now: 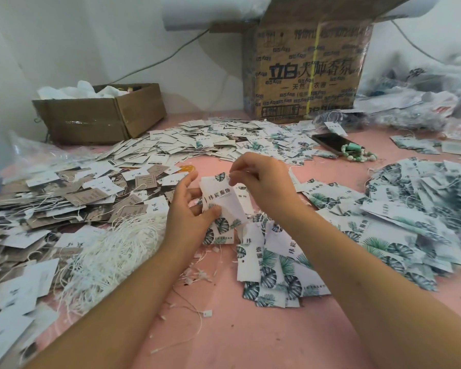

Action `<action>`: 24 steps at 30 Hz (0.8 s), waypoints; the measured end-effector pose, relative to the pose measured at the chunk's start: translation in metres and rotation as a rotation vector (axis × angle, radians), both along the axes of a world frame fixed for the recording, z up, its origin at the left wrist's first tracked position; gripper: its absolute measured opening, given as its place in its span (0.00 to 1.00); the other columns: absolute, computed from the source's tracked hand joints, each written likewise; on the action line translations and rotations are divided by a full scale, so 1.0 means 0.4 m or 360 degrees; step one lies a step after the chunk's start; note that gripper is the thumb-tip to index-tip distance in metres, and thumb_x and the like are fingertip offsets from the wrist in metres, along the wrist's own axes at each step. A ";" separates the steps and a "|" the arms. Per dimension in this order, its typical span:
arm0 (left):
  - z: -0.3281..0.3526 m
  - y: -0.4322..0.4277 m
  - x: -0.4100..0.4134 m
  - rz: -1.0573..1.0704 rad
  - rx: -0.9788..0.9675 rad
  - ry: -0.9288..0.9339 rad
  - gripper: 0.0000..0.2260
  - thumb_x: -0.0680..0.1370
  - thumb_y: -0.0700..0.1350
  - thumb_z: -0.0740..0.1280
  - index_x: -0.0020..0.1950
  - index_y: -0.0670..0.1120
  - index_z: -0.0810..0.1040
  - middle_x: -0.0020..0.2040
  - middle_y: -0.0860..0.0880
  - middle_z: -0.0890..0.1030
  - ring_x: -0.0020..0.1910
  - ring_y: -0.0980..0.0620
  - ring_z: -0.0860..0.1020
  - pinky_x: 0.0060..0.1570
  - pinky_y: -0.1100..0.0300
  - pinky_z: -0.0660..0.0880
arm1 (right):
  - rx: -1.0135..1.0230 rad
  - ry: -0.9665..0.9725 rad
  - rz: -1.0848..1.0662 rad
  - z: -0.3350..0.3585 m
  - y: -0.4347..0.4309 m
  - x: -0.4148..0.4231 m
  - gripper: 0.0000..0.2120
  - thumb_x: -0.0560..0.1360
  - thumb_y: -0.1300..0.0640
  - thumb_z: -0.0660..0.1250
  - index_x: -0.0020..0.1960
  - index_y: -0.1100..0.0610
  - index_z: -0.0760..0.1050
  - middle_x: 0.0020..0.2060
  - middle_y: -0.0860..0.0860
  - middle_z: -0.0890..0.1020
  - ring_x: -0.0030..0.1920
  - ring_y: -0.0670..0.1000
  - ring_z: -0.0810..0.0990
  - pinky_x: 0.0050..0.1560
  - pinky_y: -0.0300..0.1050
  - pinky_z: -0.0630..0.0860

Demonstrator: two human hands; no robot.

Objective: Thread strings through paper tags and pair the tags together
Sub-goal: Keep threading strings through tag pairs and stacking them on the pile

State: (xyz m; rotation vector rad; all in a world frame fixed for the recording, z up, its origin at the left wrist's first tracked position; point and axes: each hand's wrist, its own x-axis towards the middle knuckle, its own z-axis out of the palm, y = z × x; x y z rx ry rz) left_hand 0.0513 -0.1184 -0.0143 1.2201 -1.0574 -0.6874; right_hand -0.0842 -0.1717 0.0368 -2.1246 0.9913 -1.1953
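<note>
The left hand (190, 209) grips a leaf-printed tag (220, 202) from below, thumb across its face. The right hand (261, 179) pinches at the tag's top corner, above the pink table (250, 328).

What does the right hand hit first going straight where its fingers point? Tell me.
The leaf-printed tag held by the left hand; the right hand seems to pinch its top edge. Beyond that, probably the left hand's fingers, but depth is unclear.
</note>
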 end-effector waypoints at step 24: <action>0.009 0.011 -0.013 -0.0111 -0.0155 -0.0081 0.27 0.69 0.28 0.71 0.54 0.59 0.72 0.56 0.52 0.78 0.46 0.57 0.81 0.43 0.56 0.81 | -0.0313 0.0289 -0.0238 -0.008 -0.004 0.018 0.06 0.76 0.62 0.64 0.48 0.63 0.79 0.41 0.49 0.69 0.46 0.47 0.66 0.44 0.36 0.59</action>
